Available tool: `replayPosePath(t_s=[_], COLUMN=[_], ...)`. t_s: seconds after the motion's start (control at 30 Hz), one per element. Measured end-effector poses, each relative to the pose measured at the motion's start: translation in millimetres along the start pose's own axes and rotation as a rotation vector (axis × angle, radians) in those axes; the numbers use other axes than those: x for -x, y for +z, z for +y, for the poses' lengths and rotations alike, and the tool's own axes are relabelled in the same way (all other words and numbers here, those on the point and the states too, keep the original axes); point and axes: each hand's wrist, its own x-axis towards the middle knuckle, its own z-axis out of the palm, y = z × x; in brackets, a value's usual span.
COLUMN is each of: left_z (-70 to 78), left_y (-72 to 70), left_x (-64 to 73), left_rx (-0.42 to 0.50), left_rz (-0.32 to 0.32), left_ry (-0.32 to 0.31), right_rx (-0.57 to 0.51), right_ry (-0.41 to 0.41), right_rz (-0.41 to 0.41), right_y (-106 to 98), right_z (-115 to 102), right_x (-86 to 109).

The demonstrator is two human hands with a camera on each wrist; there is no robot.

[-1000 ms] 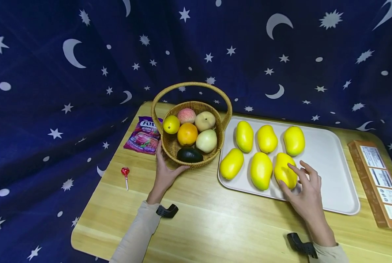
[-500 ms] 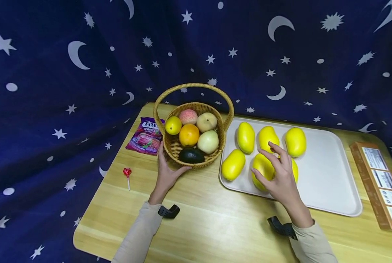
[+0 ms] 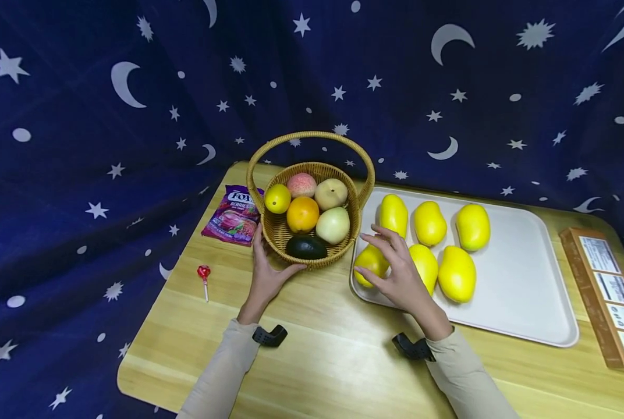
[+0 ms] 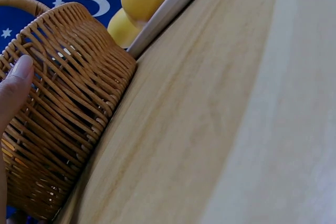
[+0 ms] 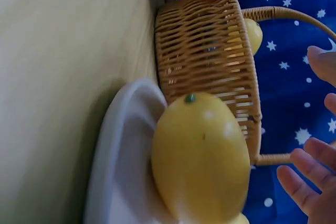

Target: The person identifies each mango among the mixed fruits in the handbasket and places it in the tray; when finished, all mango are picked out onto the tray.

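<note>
My left hand holds the front left of the wicker basket, its thumb on the outer wall in the left wrist view. Inside lie a lemon, a peach, an orange, a beige round fruit, a pale green round fruit and an avocado. Over the tray's front left mango hovers my right hand, thumb and fingers spread. In the right wrist view a gap separates the fingers from that mango.
Several other mangoes lie in two rows on the white tray. A brown box lies right of the tray. Left of the basket are a purple candy bag and a red lollipop. A starry cloth hangs behind the table.
My right hand has moved left along the front row, from the right mango past the middle one to the left one. The mangoes stay in place, and my left hand stays on the basket.
</note>
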Motion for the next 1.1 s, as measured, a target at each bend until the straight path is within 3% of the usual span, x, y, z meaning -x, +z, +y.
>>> replayPosePath(t_s=[0.4, 0.7, 0.93, 1.1], left_z=[2.9, -31.6, -37.7, -38.8], left_y=[-1.0, 2.7, 1.8, 1.6], left_x=[-1.1, -3.2, -3.0, -4.4], left_rx=[-0.015, -0.010, -0.009, -0.004], left_rz=[-0.005, 0.012, 0.019, 0.020], left_ry=[0.015, 0.006, 0.042, 0.068], right_rx=[-0.109, -0.115, -0.142, -0.189], right_ry=[0.016, 0.055, 0.056, 0.015], right_rz=[-0.101, -0.190, -0.236, -0.258], right_y=[21, 42, 56, 66], right_z=[-6, -4, -7, -9], right_x=[-42.8, -70.8, -88.8, -106.5])
